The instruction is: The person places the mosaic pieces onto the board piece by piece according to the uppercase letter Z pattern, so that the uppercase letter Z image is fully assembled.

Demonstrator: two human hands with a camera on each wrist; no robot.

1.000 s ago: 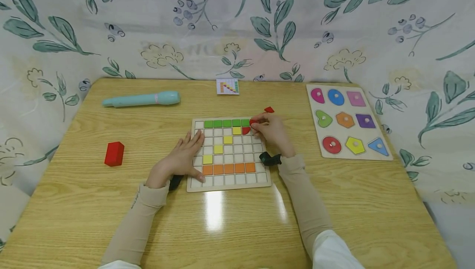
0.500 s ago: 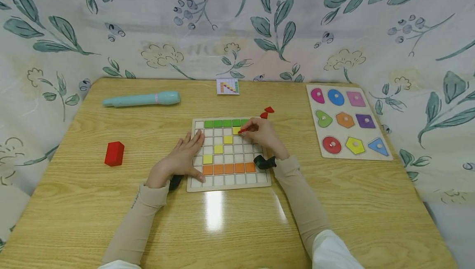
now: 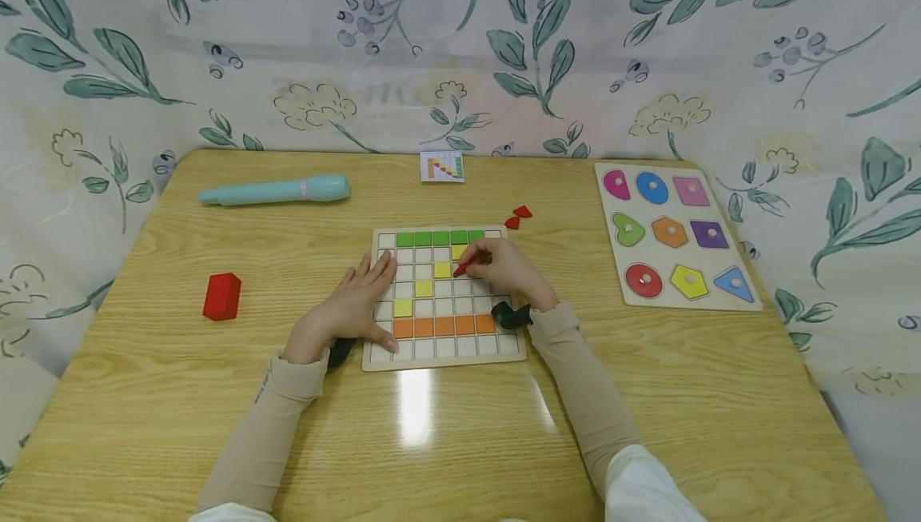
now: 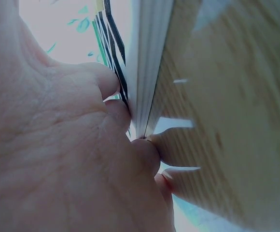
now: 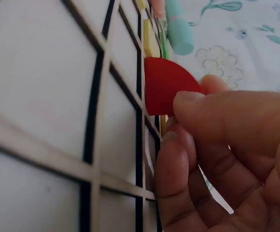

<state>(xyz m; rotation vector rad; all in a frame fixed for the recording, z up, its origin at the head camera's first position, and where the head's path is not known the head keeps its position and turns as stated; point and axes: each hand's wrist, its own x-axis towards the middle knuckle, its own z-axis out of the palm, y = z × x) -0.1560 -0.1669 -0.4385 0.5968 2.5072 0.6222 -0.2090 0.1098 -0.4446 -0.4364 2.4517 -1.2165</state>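
Observation:
A white grid board (image 3: 444, 364) holds a row of green tiles (image 3: 440, 239), a row of orange tiles (image 3: 444, 328) and a diagonal of yellow tiles (image 3: 424, 288). My left hand (image 3: 350, 304) lies spread over the board's left edge, fingers at the rim; the left wrist view shows its fingertips against the edge. My right hand (image 3: 507, 266) pinches a red quarter-circle piece (image 5: 166, 87) between thumb and fingers. That piece meets the grid beside a yellow tile in the right wrist view. Two more red pieces (image 3: 522, 212) lie beyond the board's upper right corner.
A small pattern card (image 3: 442, 167) lies at the back of the wooden table (image 3: 460, 458). Left of it is a light-blue pen-shaped object (image 3: 275, 190). A red block (image 3: 221, 296) stands at left, and a shape puzzle board (image 3: 678, 236) lies at right.
My right hand has moved left and toward me over the grid with a red piece. A second red piece now shows beyond the corner where the hand was. The left hand has stayed put.

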